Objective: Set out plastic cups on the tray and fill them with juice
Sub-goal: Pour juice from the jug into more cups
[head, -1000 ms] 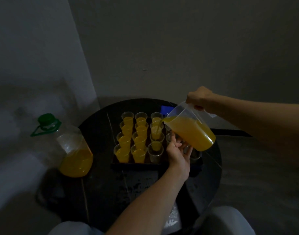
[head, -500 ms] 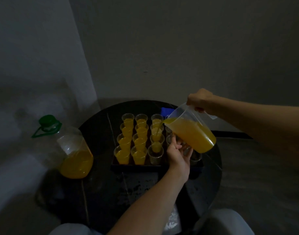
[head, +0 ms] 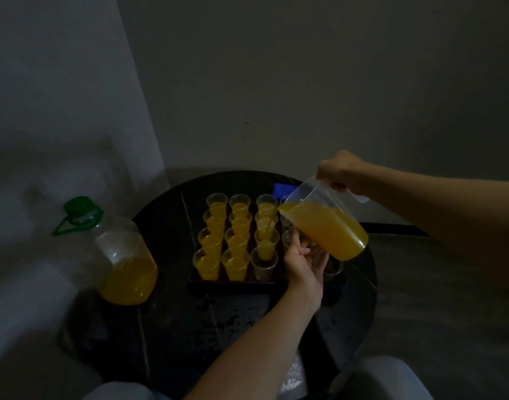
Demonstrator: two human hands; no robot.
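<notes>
Two hands meet over the tray (head: 233,285) at the table's (head: 172,327) middle: the right hand (head: 341,171), fingers clenched, tilts the juice jug (head: 327,228), pouring into a third-column cup (head: 266,223), while the left hand (head: 302,265) curls its fingers round a clear cup (head: 319,255) by the tray's right edge.

Mostly juice-filled cups (head: 235,263) upright on dark tray (head: 233,285)

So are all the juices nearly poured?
Roughly halfway. The two left columns of cups look full. The right hand tilts the pitcher, pouring into the third column, whose front cup looks empty. The left hand grips one of the empty cups on the right; those need juice.
</notes>
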